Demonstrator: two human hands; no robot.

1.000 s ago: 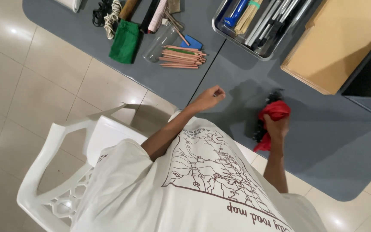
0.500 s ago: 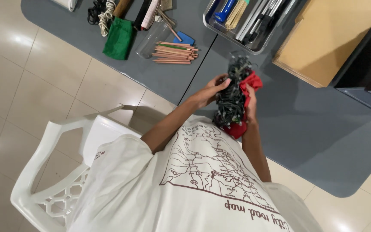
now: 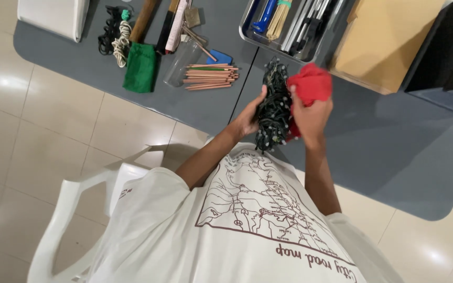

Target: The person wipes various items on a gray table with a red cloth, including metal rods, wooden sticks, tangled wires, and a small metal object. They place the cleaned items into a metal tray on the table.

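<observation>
Centrally, left hand [image 3: 248, 116] closed around the near side of a dark bundle of string lights [image 3: 273, 105], fingers wrapped and thumb up along its edge; right hand [image 3: 310, 118] clamped on a red cloth [image 3: 310, 85], pressed against the bundle's far side. Bundle held upright between both hands, above the grey table [image 3: 205, 99] edge, long axis running from chest level up toward the metal tray [image 3: 251, 32]; cloth touching its upper right flank, so the bundle lies just left of the right-hand grip and just right of the left-hand grip, both hands equally near. Outward to the left: loose row of pencils [image 3: 208, 76], clear glass jar [image 3: 178, 68] on its side, folded green cloth [image 3: 140, 68], coiled cord [image 3: 120, 43]. Outward to the right: tan cardboard box [image 3: 389, 36]. Below: white plastic chair [image 3: 79, 209], tiled floor.
</observation>
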